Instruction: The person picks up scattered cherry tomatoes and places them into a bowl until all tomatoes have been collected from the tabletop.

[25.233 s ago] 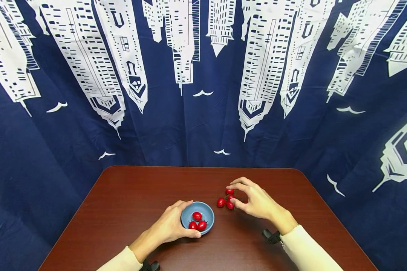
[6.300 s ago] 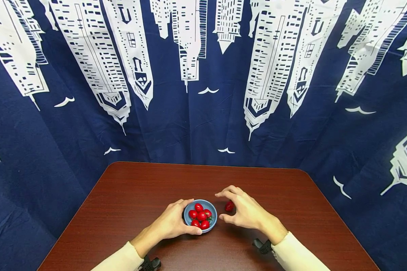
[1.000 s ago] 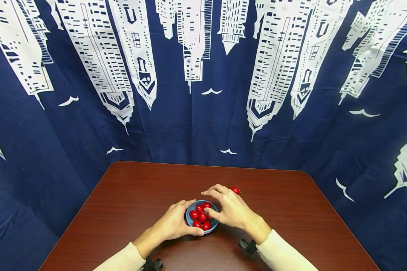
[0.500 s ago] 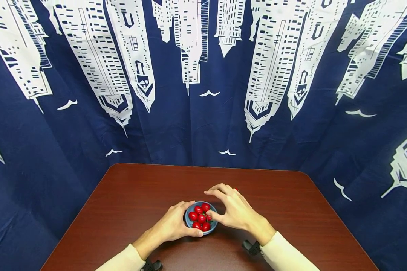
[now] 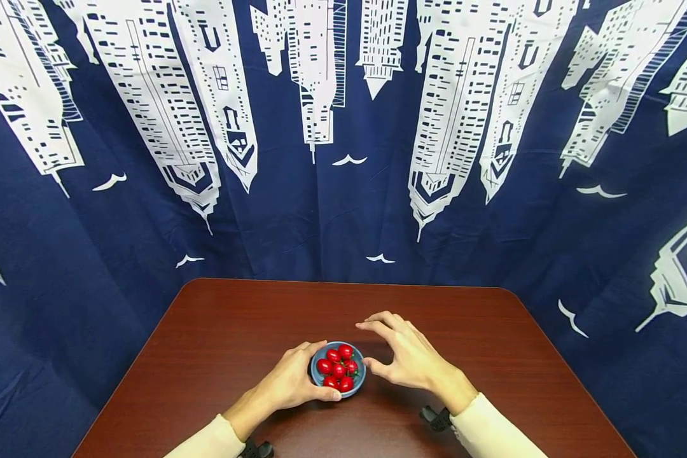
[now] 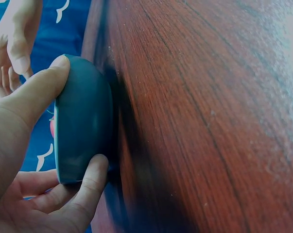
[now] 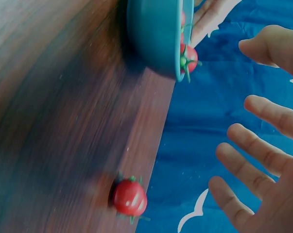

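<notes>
My left hand (image 5: pixel 289 380) grips a small blue bowl (image 5: pixel 357 383) from its left side. In the left wrist view its thumb lies at the rim and its fingers wrap the outer wall. Several red cherry tomatoes (image 5: pixel 338 370) with green stems fill the bowl. To the right of the rim is my right hand (image 5: pixel 409 356), fingers spread and holding nothing. One loose cherry tomato (image 7: pixel 130 198) lies on the table in the right wrist view; in the head view the right hand hides it.
The bowl stands on a reddish-brown wooden table (image 5: pixel 252 318) with rounded far corners. Behind the table hangs a dark blue curtain (image 5: pixel 286 222) printed with white buildings and birds.
Several more tomatoes have entered the bowl since the oldest frame. Over the last second my right hand has drawn back rightward from above the bowl. The left hand keeps its hold.
</notes>
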Motion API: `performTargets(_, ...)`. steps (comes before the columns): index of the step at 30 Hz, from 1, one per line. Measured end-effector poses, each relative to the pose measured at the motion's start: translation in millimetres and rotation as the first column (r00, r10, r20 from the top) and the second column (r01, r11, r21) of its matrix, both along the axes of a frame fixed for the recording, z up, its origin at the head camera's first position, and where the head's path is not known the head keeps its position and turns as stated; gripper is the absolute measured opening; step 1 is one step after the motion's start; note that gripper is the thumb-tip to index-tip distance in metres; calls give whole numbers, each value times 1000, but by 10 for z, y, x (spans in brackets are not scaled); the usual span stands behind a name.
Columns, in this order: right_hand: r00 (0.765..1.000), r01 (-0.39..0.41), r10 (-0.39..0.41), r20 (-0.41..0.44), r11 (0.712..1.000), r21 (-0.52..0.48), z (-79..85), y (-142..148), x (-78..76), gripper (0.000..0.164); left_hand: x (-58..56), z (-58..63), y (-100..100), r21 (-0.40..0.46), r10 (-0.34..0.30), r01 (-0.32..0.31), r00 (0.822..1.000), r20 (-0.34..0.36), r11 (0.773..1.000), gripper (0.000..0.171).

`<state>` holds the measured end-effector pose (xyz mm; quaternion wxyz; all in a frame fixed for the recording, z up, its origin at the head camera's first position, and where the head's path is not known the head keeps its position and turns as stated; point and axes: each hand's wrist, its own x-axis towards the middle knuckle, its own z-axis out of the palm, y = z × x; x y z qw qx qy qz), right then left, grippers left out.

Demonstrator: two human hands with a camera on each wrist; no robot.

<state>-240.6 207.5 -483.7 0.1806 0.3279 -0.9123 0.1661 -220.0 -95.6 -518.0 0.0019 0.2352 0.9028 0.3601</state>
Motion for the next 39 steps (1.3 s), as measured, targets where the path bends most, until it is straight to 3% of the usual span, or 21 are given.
performTargets(17, 985, 125, -123, 120, 992, -5, -130, 399, -132, 79, 21, 23, 10, -1, 2, -2, 1000, 29, 1000, 113)
performTargets(24, 968, 174, -169, 188, 985, -11, -212, 526, -197, 86, 16, -11, 20, 0, -15, 15, 999, -30, 1000, 113)
performTargets(26, 965, 175, -170, 201, 984, -11, -241, 544, -230, 87, 11, -44, 11, 20, -19, 20, 999, -35, 1000, 114)
performTargets(27, 964, 174, -168, 205, 985, -11, -251, 548, -248, 88, -20, -114, -8, 24, -35, 37, 997, -72, 999, 111)
performTargets(30, 967, 163, -155, 204, 986, -22, -273, 546, -301, 87, -26, -129, -19, 48, -43, 46, 996, -78, 998, 111)
performTargets(39, 960, 161, -152, 237, 987, -17, -351, 523, -426, 75, 33, 0, 10, -7, 2, -2, 1000, -4, 1000, 114)
